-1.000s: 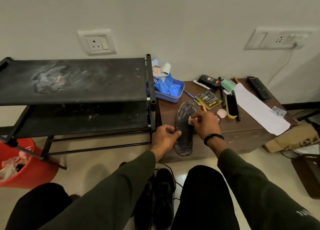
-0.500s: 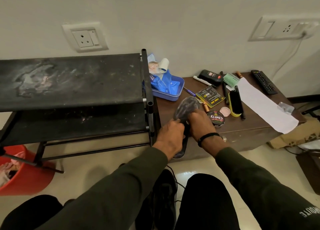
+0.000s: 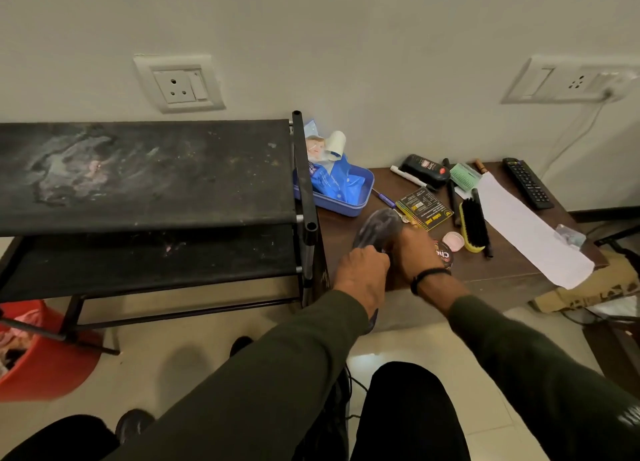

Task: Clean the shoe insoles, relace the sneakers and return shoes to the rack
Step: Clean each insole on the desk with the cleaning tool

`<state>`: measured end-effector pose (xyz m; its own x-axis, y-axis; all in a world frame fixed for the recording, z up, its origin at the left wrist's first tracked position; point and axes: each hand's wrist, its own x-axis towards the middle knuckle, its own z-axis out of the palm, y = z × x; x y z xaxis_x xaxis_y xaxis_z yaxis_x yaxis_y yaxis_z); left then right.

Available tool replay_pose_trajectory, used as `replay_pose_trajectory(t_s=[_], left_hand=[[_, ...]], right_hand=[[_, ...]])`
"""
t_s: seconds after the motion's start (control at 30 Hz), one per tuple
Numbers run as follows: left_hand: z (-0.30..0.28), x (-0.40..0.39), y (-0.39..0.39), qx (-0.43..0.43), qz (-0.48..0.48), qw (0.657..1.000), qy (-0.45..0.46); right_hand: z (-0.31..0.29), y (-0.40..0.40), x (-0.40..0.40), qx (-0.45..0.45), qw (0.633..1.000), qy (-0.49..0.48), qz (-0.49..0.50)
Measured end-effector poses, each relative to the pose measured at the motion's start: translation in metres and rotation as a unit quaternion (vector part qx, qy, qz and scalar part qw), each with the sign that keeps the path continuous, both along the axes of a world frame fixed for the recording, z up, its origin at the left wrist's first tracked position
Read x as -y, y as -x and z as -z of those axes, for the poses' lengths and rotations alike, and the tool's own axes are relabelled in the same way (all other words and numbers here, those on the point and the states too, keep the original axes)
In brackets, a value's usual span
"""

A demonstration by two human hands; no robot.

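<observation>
- Left hand (image 3: 362, 273) has its grip curled round the near half of the dark insole (image 3: 379, 228), thumb and fingers wrapped on its edge
- Right hand (image 3: 415, 256) lies over the middle of the same insole, just beside the left hand; its fingers are hidden under the back of the hand, so I cannot tell whether that grip is closed on anything
- The insole is tilted, its toe end raised over the left part of the brown tabletop (image 3: 502, 270), its heel end hidden behind the left wrist
- Far left on the floor stands a red bucket (image 3: 45, 363) with pink cloth in it
- Next comes the black shoe rack (image 3: 145, 173), two dusty shelves, both bare of shoes
- Dark sneakers (image 3: 332, 422) sit on the floor between the person's knees, mostly hidden by the left sleeve
- Beside the rack post a blue tray (image 3: 349, 197) holds a blue wipes pack (image 3: 329, 176)
- Right of the insole lie a yellow-edged card (image 3: 424, 209), a polish tin (image 3: 445, 256) touching the right wrist, and a small pink lid (image 3: 453, 241)
- A black-bristled brush (image 3: 474, 226) lies beside a long white paper (image 3: 526, 232)
- A remote (image 3: 526, 182) lies at the far right corner
</observation>
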<state>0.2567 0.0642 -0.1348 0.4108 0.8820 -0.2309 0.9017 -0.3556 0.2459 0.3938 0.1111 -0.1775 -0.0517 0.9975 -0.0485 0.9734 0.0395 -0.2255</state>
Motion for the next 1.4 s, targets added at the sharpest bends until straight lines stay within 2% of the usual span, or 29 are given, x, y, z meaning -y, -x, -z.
replay_pose_trajectory(t_s=[0.1, 0.33, 0.43, 0.5, 0.63, 0.7, 0.77, 0.93, 1.1, 1.2, 1.3, 1.4], left_hand=[[0.002, -0.003, 0.001, -0.001, 0.001, 1.0, 0.012], [0.011, 0.001, 0.01, 0.031, -0.023, 0.999, 0.033], [0.018, 0.006, 0.013, 0.047, -0.034, 0.998, 0.02], [0.022, 0.006, 0.015, 0.057, -0.039, 0.997, 0.018], [0.023, 0.004, 0.019, 0.082, -0.045, 0.995, 0.015], [0.021, 0.004, 0.019, 0.078, -0.042, 0.996, 0.007], [0.019, 0.003, 0.017, 0.072, -0.044, 0.996, 0.007], [0.019, 0.004, 0.009, 0.032, -0.033, 0.999, 0.011], [0.024, 0.004, 0.007, 0.043, -0.028, 0.999, -0.007], [0.034, 0.007, 0.012, 0.055, -0.022, 0.998, -0.019], [0.046, 0.009, 0.017, 0.072, -0.015, 0.996, -0.044], [0.055, 0.008, 0.028, 0.143, -0.035, 0.987, -0.066]], right_hand=[[0.004, -0.003, 0.02, -0.011, 0.999, -0.005, -0.046], [-0.011, -0.007, -0.051, 0.001, 0.998, 0.009, 0.064], [-0.011, -0.002, -0.043, -0.006, 0.997, 0.009, 0.077], [-0.007, 0.006, -0.021, -0.014, 0.998, 0.005, 0.054], [0.004, 0.014, 0.023, -0.034, 0.998, -0.006, -0.058], [0.006, 0.009, 0.018, -0.033, 0.997, -0.025, -0.066], [0.007, 0.007, -0.009, -0.044, 0.997, -0.046, -0.032], [-0.003, 0.008, -0.075, -0.031, 0.997, -0.028, 0.072], [0.008, 0.016, -0.035, -0.018, 1.0, -0.007, -0.019], [0.019, 0.014, -0.012, 0.04, 0.993, 0.021, -0.109], [0.012, 0.012, -0.013, 0.038, 0.99, 0.034, -0.133], [-0.001, 0.014, -0.014, 0.026, 0.992, 0.032, -0.121]])
